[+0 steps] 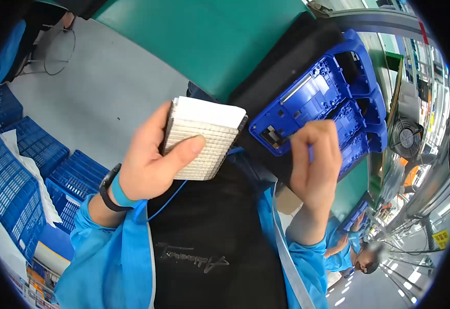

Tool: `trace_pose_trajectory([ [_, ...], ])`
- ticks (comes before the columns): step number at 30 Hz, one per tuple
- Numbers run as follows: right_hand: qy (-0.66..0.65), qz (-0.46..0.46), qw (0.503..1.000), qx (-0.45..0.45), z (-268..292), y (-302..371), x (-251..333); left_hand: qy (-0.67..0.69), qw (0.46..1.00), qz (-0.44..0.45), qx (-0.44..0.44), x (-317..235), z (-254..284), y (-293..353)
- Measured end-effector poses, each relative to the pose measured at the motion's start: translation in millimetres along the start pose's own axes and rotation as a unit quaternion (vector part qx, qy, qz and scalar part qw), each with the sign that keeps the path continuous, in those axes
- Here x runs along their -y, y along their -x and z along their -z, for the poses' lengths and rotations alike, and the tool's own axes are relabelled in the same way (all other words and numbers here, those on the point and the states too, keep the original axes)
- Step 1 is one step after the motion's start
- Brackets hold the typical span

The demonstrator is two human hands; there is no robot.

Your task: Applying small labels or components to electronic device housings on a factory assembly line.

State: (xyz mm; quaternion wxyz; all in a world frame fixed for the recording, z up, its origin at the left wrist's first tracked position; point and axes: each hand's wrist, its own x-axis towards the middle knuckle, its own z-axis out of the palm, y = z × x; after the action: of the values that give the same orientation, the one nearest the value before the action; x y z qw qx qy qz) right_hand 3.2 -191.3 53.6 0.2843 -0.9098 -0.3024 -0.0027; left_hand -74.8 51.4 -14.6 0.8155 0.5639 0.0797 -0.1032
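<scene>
My left hand (155, 157) is closed around a thick stack of sheets (202, 147). Rows of small off-white pads cover its front, the thumb presses on that face, and a plain white sheet (209, 110) stands out at the top. My right hand (315, 159) hangs over blue plastic housings (307, 98), its fingers curled into a pinch. Whatever lies between those fingertips, if anything, is too small to make out. The housings lie side by side with their ribbed insides up and handle-like frames at the far right. A black foam mat (274, 72) is under them.
The green tabletop (199, 41) spans the back. Blue plastic crates (11, 190) stand at the left on the grey floor (106, 77). A blue cord (168, 201) runs from my left wristband. A small fan (406, 138) is at the right, and a co-worker in blue (341, 247) sits beyond my right arm.
</scene>
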Motion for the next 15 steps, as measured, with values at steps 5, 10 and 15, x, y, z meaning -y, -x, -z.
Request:
trace_pose_trajectory([
  [5,0.041,-0.025,0.997,0.058,-7,-19,-4,0.037,0.999,-0.015,-0.017,0,5,-1],
  [10,0.044,-0.074,0.993,0.083,-5,-24,-2,0.036,0.999,-0.016,-0.012,1,7,-2],
  [15,0.078,-0.082,0.988,0.106,-6,-29,-1,0.045,0.999,-0.008,-0.023,1,9,-4],
])
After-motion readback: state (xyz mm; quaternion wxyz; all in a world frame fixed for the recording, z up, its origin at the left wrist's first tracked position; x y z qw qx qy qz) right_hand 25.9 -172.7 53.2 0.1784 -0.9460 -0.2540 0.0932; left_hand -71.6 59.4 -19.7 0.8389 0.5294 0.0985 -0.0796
